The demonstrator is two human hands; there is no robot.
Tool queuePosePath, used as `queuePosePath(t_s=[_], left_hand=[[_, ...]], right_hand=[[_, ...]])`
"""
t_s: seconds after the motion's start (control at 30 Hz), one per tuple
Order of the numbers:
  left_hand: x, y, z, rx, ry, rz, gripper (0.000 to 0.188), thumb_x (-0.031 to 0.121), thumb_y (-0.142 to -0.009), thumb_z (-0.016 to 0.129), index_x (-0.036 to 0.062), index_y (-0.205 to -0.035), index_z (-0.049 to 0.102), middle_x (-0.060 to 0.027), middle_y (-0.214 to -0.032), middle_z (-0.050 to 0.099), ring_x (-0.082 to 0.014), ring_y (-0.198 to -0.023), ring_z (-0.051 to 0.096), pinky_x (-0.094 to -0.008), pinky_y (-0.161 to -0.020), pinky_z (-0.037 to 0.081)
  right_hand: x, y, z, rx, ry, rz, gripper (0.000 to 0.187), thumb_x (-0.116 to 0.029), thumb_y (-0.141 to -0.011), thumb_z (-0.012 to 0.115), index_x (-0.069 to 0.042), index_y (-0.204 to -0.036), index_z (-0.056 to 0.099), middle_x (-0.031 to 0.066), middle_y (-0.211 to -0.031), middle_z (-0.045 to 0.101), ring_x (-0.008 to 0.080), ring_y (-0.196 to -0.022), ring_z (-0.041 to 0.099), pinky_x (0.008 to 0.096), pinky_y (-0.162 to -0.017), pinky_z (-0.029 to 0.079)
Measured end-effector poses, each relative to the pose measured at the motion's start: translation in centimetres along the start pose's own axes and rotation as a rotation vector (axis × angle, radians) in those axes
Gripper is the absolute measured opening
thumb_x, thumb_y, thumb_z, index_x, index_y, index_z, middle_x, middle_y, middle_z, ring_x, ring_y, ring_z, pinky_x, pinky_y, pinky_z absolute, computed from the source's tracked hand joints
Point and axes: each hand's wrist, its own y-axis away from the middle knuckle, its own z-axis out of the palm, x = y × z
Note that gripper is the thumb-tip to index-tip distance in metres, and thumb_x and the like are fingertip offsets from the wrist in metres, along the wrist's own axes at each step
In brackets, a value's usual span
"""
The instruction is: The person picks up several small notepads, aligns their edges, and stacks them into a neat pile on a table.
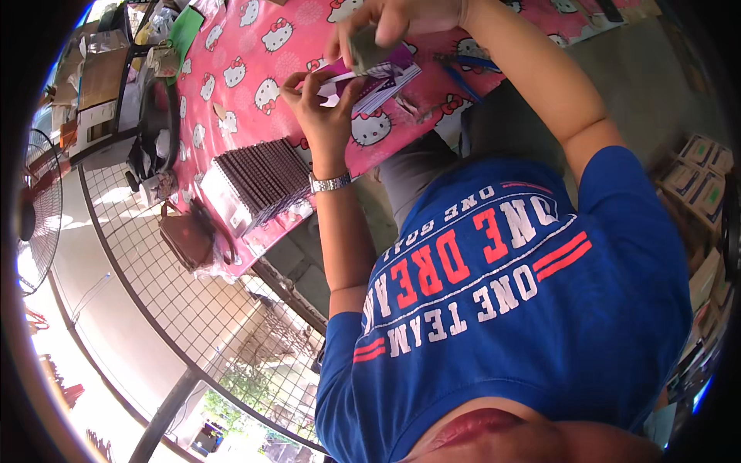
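On the pink cat-print tablecloth (251, 96), dark spiral-bound notebooks (258, 177) stand stacked, seemingly finished; the purple-and-white paper booklet (392, 86), pages splayed near the cloth's edge, looks unfinished. The left hand (324, 112), half-curled, pinches its side; the right hand (397, 19), partly closed, holds a greyish-green block (370, 52).

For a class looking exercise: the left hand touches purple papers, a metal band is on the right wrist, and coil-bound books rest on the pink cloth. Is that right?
Not quite: the head view shows the metal band on the left wrist. The left hand does touch purple papers, and coil-bound books rest on the pink cloth.
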Motion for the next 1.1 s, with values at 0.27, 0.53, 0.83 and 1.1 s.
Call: queuePosePath(t_s=[0.27, 0.53, 0.83, 1.1], left_hand=[[0.3, -0.3, -0.5, -0.065, 0.081, -0.072, 0.039, 0.022, -0.069, 0.089, 0.0063, -0.097, 0.068, -0.0118, -0.107, 0.047, -0.0223, -0.098, 0.051, -0.0337, -0.081, 0.048], [0.0, -0.8, -1.0, -0.053, 0.061, -0.017, 0.039, 0.017, -0.072, 0.086, 0.0011, -0.100, 0.065, -0.0070, -0.099, 0.053, -0.0173, -0.085, 0.057, -0.0292, -0.072, 0.050], [-0.5, -0.7, -0.8, -0.074, 0.122, -0.065, 0.039, 0.016, -0.070, 0.087, 0.0020, -0.097, 0.062, -0.0075, -0.097, 0.054, -0.0191, -0.084, 0.055, -0.0301, -0.069, 0.048], [-0.7, -0.7, -0.8, -0.036, 0.161, -0.104, 0.031, 0.012, -0.079, 0.081, 0.0005, -0.099, 0.060, -0.0067, -0.097, 0.056, -0.0159, -0.078, 0.058, -0.0278, -0.067, 0.050]], right_hand=[[-0.6, -1.5, -0.2, 0.104, 1.079, 0.231, 0.040, -0.021, -0.079, 0.073, 0.000, -0.113, 0.066, 0.0085, -0.106, 0.067, 0.0180, -0.098, 0.062, 0.0323, -0.084, 0.048], [-2.0, -3.0, 0.9, 0.141, 0.989, 0.468, 0.043, -0.017, -0.079, 0.072, -0.001, -0.118, 0.066, 0.0054, -0.104, 0.069, 0.0156, -0.092, 0.063, 0.0276, -0.082, 0.048], [0.9, -3.6, -1.4, 0.073, 0.449, 0.187, 0.041, -0.015, -0.078, 0.073, 0.004, -0.114, 0.065, 0.0087, -0.105, 0.069, 0.0157, -0.095, 0.064, 0.0281, -0.085, 0.048], [-0.4, -4.6, -2.8, 0.411, 1.320, 0.418, 0.046, -0.022, -0.075, 0.074, -0.005, -0.117, 0.066, 0.0161, -0.102, 0.070, 0.0249, -0.093, 0.067, 0.0326, -0.088, 0.050]])
